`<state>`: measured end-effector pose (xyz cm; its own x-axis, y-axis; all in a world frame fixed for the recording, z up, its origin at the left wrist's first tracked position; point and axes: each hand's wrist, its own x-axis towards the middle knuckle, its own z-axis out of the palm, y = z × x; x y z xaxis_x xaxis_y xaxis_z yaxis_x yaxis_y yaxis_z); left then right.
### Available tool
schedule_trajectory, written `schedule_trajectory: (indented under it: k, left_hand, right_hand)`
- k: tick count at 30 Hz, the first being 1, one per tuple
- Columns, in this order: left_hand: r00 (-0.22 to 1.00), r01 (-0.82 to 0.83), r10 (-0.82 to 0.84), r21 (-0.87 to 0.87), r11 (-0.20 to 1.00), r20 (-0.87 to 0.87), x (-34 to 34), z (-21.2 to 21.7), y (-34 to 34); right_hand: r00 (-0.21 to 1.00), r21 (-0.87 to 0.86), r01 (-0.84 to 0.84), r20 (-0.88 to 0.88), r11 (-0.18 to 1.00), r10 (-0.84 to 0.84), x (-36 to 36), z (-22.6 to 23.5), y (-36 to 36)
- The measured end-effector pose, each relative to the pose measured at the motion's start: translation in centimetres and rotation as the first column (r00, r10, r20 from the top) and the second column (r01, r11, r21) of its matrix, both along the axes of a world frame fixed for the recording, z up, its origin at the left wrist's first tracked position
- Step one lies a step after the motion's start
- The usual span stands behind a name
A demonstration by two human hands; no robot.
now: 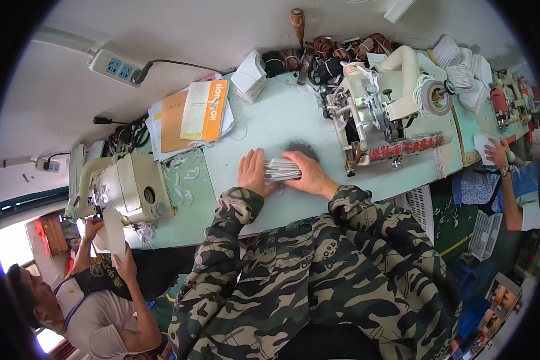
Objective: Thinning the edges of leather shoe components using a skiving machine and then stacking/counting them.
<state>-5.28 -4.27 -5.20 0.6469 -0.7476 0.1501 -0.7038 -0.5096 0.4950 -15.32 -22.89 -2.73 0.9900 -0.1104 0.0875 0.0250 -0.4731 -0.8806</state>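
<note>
Between my two hands, on the pale green tabletop (264, 108), is a stack of thin white pieces (281, 170) with its layered edges showing. My left hand (252, 173) presses against the stack's left end, its fingers close together. From the other end my right hand (311, 175) grips it, thumb toward the near side partly hidden and fingers along the far side. What the pieces are made of, I cannot tell. A dark smudge (303, 146) marks the table just beyond my right hand.
A sewing machine (378, 114) stands to the right, another (126, 186) to the left, where a person (96, 306) holds a white piece. Papers and a notebook (204, 111) lie at the back left. White stacks (249, 78) and dark cords line the wall. Another person's hands (498, 153) work far right.
</note>
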Motion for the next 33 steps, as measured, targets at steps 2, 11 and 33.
schedule_trajectory:
  k: [2, 11, 33]
  left_hand:
    - [0.999, 0.029, -0.029, 0.003, 1.0, 0.019, -1.1, -0.5, -1.1]
    - [0.999, 0.026, -0.027, 0.076, 0.997, 0.017, -3.0, -1.2, -1.0]
    - [0.994, 0.075, -0.073, -0.03, 0.997, 0.082, -7.9, -2.6, -2.2]
  right_hand:
    - [0.997, -0.014, 0.062, 0.05, 0.998, -0.062, -0.8, -0.5, 0.1]
    - [0.999, -0.051, -0.014, 0.049, 0.999, 0.016, -3.0, 0.5, -1.4]
    - [0.977, 0.08, 0.203, 0.045, 0.976, -0.207, -9.1, -3.6, -0.1]
